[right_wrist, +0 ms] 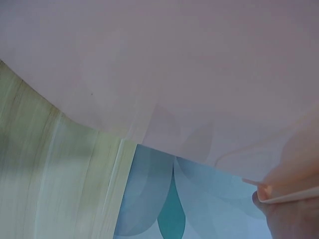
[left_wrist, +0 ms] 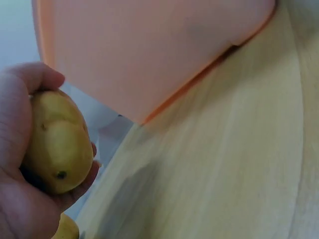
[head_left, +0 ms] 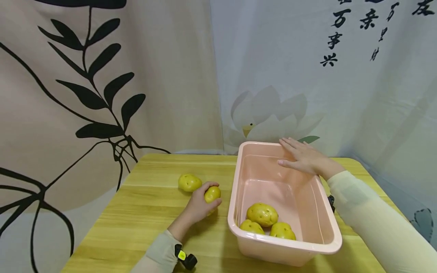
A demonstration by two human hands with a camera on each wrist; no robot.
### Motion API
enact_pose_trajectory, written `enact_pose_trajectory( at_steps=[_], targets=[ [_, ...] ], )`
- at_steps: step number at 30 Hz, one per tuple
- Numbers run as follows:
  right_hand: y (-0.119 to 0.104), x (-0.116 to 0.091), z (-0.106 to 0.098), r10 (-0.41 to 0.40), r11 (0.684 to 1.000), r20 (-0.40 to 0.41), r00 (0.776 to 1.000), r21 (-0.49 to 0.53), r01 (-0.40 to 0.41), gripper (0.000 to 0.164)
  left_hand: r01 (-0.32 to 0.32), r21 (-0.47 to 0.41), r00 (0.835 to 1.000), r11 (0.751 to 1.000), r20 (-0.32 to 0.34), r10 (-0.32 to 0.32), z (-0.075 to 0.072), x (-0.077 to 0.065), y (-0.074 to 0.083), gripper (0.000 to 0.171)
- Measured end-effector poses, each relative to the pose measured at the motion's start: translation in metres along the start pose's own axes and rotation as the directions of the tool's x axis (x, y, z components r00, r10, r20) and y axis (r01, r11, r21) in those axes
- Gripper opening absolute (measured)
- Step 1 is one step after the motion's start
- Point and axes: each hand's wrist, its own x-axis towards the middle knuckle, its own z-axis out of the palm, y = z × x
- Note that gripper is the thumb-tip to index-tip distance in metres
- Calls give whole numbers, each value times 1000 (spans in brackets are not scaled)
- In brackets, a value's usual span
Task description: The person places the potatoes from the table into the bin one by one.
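Observation:
My left hand point(head_left: 199, 203) grips a yellow potato point(head_left: 212, 194) above the table, left of the pink plastic basin point(head_left: 285, 246). In the left wrist view, the fingers and thumb wrap round that potato point(left_wrist: 60, 142), and its dark eye shows. Just behind the hand, another potato point(head_left: 189, 182) lies on the tabletop. Three potatoes point(head_left: 262, 214) sit together at the basin's near end. My right hand point(head_left: 305, 156) rests on the basin's far right corner, fingers stretched over the rim and thumb pointing inside.
The basin stands on a light wooden table point(head_left: 150, 216), its far end close to the table's back edge. Behind hangs a curtain point(head_left: 177, 76) with leaf prints, a lotus and dark characters. Each wrist wears a camera on a dark strap point(head_left: 186, 259).

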Motion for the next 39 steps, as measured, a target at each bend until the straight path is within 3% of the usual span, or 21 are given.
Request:
enact_pose_trajectory(
  at_steps=[2,5,9,13,25,29,32,39],
  targets=[
    [0,0,-1,0,1000,0,1000,0,0,90,32,-94,999,995,11,-32,-2,1,3,46],
    [1,1,0,1,1000,1,1000,-4,-1,90,89,-262,996,961,48,-79,-4,1,7,45],
    [0,1,0,2,1000,1,1000,-3,-2,90,147,-454,988,879,107,-110,-7,-1,13,46],
    [-2,1,1,0,1000,10,1000,13,0,90,163,-577,986,801,128,-108,-10,-2,15,45],
    [1,2,0,10,1000,10,1000,0,-10,91,148,-755,986,638,161,-38,-18,2,28,49],
    [-1,1,-1,4,1000,11,1000,6,-4,91,127,-802,986,584,165,13,-23,0,34,40],
    [-1,1,-2,-9,1000,-8,1000,9,9,90,107,-821,986,560,161,49,-25,0,39,35],
    [1,2,0,-18,1000,-21,1000,3,18,89,68,-835,981,546,154,115,-29,-1,49,35]
  ],
)
